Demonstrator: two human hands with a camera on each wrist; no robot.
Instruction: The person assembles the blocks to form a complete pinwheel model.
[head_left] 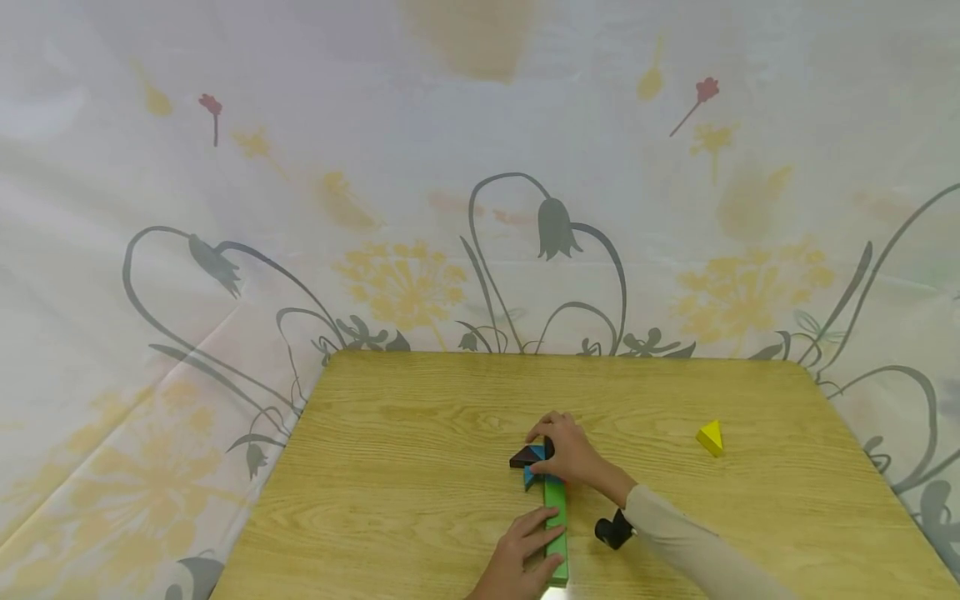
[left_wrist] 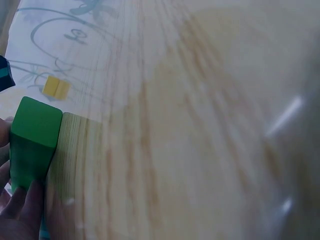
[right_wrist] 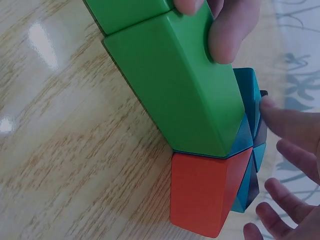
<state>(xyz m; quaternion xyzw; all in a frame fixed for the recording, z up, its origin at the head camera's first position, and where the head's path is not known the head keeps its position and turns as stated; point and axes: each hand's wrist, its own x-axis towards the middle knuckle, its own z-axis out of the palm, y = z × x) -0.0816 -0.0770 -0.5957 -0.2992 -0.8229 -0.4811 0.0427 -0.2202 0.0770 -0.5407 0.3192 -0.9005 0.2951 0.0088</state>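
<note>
Green blocks point(head_left: 556, 533) lie end to end in a bar on the wooden table. My left hand point(head_left: 517, 554) rests its fingers across the bar's near part, fingertips point(right_wrist: 227, 42) on the green surface. Beyond the bar's far end sits an orange-red block point(right_wrist: 200, 192), mostly hidden from the head by my right hand. Blue wedge-shaped blocks point(right_wrist: 245, 92) and dark triangular blocks point(head_left: 522, 457) cluster beside that end. My right hand point(head_left: 573, 454) arches over this cluster, its thumb touching one blue wedge and its other fingers spread near the rest.
A yellow triangular block point(head_left: 711, 438) lies apart at the right of the wooden table point(head_left: 390, 467). Close to my right sleeve point(head_left: 690, 542) is a black piece point(head_left: 615, 529) with a rounded part. Behind the table hangs a flower-printed sheet point(head_left: 420, 150).
</note>
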